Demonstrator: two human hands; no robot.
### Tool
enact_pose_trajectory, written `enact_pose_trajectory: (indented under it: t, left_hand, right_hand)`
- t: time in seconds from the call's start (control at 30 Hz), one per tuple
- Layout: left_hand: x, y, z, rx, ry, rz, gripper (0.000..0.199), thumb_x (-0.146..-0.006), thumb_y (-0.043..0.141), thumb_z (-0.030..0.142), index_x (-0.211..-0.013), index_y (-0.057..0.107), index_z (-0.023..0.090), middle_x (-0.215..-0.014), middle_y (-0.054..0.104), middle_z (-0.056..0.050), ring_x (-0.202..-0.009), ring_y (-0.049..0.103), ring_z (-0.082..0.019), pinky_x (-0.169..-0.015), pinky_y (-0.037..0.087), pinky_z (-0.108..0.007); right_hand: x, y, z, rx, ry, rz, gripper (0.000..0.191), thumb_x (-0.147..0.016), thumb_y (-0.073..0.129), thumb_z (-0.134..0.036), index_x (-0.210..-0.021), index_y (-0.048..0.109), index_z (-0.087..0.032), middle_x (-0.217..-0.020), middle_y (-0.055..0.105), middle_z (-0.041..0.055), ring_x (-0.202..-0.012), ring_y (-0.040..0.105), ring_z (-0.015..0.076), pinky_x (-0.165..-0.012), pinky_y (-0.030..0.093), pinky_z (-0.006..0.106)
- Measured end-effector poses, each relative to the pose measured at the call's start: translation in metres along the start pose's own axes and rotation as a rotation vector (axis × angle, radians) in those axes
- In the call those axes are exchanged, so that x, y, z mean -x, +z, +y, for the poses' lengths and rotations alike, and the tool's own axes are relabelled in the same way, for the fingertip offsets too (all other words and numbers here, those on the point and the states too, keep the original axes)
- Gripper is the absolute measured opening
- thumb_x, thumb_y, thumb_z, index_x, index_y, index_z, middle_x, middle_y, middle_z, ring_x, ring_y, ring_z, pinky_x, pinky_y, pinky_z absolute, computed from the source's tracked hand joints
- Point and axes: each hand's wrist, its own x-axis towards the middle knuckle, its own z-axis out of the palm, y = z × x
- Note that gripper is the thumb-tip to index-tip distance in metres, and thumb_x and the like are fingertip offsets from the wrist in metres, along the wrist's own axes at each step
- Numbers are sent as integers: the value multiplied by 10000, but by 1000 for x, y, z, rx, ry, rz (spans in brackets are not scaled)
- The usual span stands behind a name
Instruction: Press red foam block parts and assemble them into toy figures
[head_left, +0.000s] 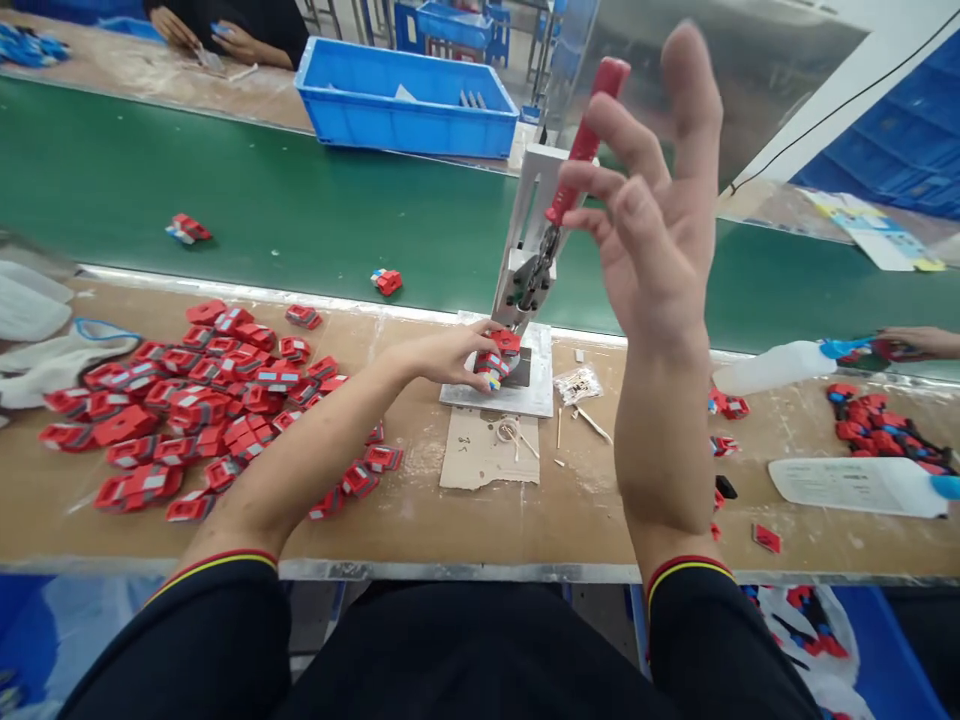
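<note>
My left hand (457,355) reaches to the base of a toggle press and grips a small red toy car part (504,343) between thumb and fingers. The part sits by a dark block (534,368) on the metal base plate (491,397). Raised high on the right, my right hand (656,190) has its fingers spread apart. Its fingertips overlap the red lever handle (586,140) in view; whether they press on it I cannot tell. The handle tilts upward from the clamp (534,275) on the upright metal stand (517,220).
A heap of red car parts (202,400) covers the bench at left. Before the press lie cardboard (469,460) and a bag of cotton swabs (579,384). Bottles (847,485) lie at right. Two parts lie on the green belt (285,215); beyond stands a blue crate (412,125). Other people's hands (919,343) show.
</note>
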Motion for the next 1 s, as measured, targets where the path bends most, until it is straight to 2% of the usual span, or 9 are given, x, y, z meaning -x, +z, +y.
enact_pose_trajectory:
  t: [0.07,0.13,0.2,0.3,0.37,0.5,0.73,0.87,1.0]
  left_hand:
    - [7,-1,-1,65,-7,40,515,-813,873,486,-1241,783,214,-1535,571,-186,-1335,623,-334,-1115,516,-459]
    - [17,-2,3,148,6,72,538,-800,894,486,-1259,782,229,-1500,610,-183,-1297,652,-328,-1109,532,-482]
    - [26,-4,11,252,49,93,546,-780,921,475,-1261,786,256,-1475,649,-167,-1281,674,-321,-1120,537,-505]
    - [32,-3,29,403,121,98,509,-751,951,461,-1203,806,275,-1450,686,-153,-1365,646,-345,-1175,507,-556]
    - [30,1,42,489,145,88,492,-731,968,462,-1158,819,269,-1450,688,-158,-1401,625,-364,-1191,493,-590]
    - [20,14,59,648,169,93,537,-673,1004,487,-1122,829,249,-1456,677,-186,-1388,636,-390,-1176,508,-610]
    - [19,22,49,874,156,114,588,-734,961,553,-1189,806,214,-1511,660,-217,-1370,663,-422,-1049,610,-519]
    - [29,27,34,988,28,327,543,-769,962,467,-1228,751,267,-1251,799,-114,-1027,797,-288,-851,674,-391]
    - [33,32,24,1100,-123,585,578,-716,1005,357,-1210,707,317,-1150,807,-35,-840,772,-180,-749,665,-310]
  right_hand:
    - [25,-6,19,-52,46,-42,609,-858,779,-636,-1397,666,-376,-1369,728,-45,-1141,765,148,-833,622,248]
    - [65,-13,40,4,86,69,356,-933,783,-523,-1222,725,-324,-1158,756,-17,-949,736,116,-746,625,246]
    - [105,-16,57,92,258,3,223,-941,784,-448,-1065,722,-273,-982,736,-8,-803,677,110,-664,582,249]
    - [149,-11,65,80,488,-202,373,-890,818,-445,-1175,676,-251,-1069,760,42,-880,708,157,-690,587,289]
    - [164,-4,62,-8,547,-242,505,-859,847,-477,-1262,643,-250,-1165,766,74,-984,736,183,-768,619,314]
    - [177,1,52,-160,609,-129,511,-860,850,-538,-1232,649,-253,-1113,788,71,-1004,770,191,-861,657,340]
    - [193,-13,44,-275,758,114,453,-849,857,-549,-1177,699,-280,-960,792,8,-807,737,149,-719,655,291]
    - [201,-32,52,-277,777,127,418,-881,813,-563,-1220,720,-338,-1096,786,23,-871,737,168,-674,651,298]
    - [178,-71,102,-176,760,142,376,-952,688,-604,-1280,683,-421,-1185,760,16,-929,746,179,-715,654,327]
